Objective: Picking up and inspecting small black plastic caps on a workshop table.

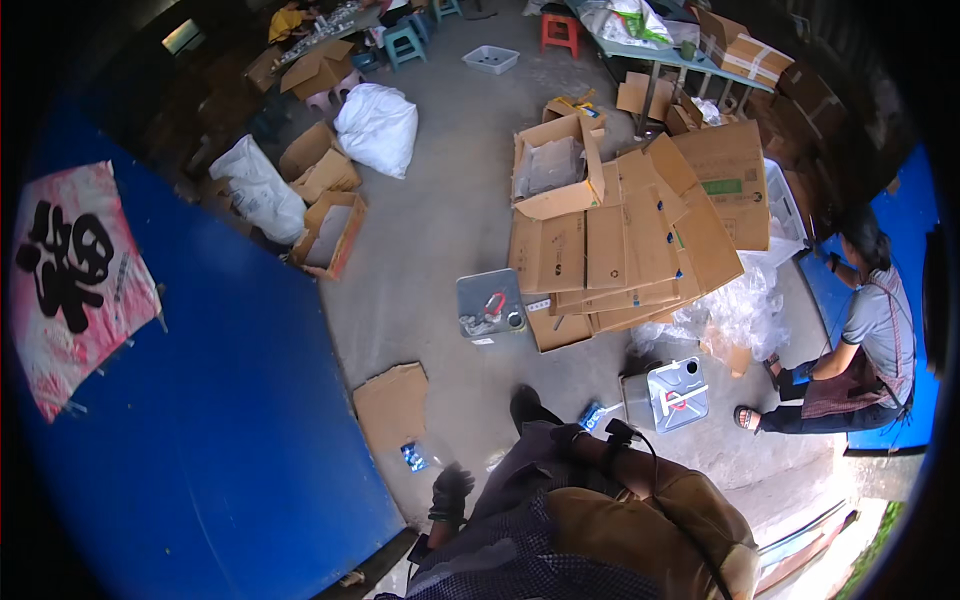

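My left hand (453,492), in a dark glove, hangs low beside my left leg with its fingers loosely spread and nothing visible in them. Nearest to it, a small blue-and-white packet (413,457) lies at the lower edge of a flat cardboard piece (392,405). My right hand (569,438), also dark-gloved, is by my right thigh; its fingers are mostly hidden. Just past it lies another blue-and-white packet (594,416) on the floor. To its right stands a square metal can (662,412) with a white strip and a red handle on its top.
A second square can (489,304) stands ahead, beside stacked flattened cartons (620,255). Clear plastic film (735,305) lies right of them. A co-worker (875,330) sits at the right. White sacks (378,130) and open boxes (328,235) line the left beyond a blue panel (200,390).
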The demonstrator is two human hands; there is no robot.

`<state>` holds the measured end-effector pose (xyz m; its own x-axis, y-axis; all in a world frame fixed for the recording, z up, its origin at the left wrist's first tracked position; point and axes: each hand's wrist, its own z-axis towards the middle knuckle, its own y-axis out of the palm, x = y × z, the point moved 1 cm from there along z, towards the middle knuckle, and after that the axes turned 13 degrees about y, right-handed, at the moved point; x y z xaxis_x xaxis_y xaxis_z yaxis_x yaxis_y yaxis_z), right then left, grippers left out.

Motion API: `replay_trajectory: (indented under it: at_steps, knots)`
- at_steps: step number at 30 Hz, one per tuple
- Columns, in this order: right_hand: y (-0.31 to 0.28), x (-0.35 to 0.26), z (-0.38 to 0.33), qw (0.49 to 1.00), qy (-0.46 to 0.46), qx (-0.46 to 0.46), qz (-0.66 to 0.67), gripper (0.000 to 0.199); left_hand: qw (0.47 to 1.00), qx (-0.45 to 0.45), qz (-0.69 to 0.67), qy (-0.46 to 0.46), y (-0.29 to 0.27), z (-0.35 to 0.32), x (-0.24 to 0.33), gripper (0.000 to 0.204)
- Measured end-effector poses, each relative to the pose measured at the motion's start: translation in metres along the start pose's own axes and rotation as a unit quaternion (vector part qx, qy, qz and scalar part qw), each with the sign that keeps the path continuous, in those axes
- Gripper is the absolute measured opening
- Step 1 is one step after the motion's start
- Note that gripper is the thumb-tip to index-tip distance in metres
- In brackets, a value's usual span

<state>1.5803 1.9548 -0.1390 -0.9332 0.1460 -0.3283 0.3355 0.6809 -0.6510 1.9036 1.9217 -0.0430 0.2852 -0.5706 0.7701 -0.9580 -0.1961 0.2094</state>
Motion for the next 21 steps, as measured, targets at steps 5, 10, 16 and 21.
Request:
replay_trajectory:
  at_steps: [5,10,16,21]
  knots:
    - [-0.096,-0.032,0.087,0.998,0.022,0.03,0.056,0.045,0.993,-0.079,0.008,-0.081,0.015,0.098,0.072,0.028]
    - [-0.173,-0.047,0.133,0.988,0.076,0.069,0.119,0.044,0.982,-0.143,0.104,-0.073,0.056,0.196,0.125,0.02]
    - [-0.194,-0.055,0.156,0.958,0.172,0.087,0.211,0.043,0.953,-0.231,0.163,-0.111,0.095,0.307,0.177,0.021]
    - [-0.177,-0.094,0.172,0.915,0.249,0.098,0.301,0.042,0.918,-0.299,0.227,-0.132,0.107,0.393,0.226,0.021]
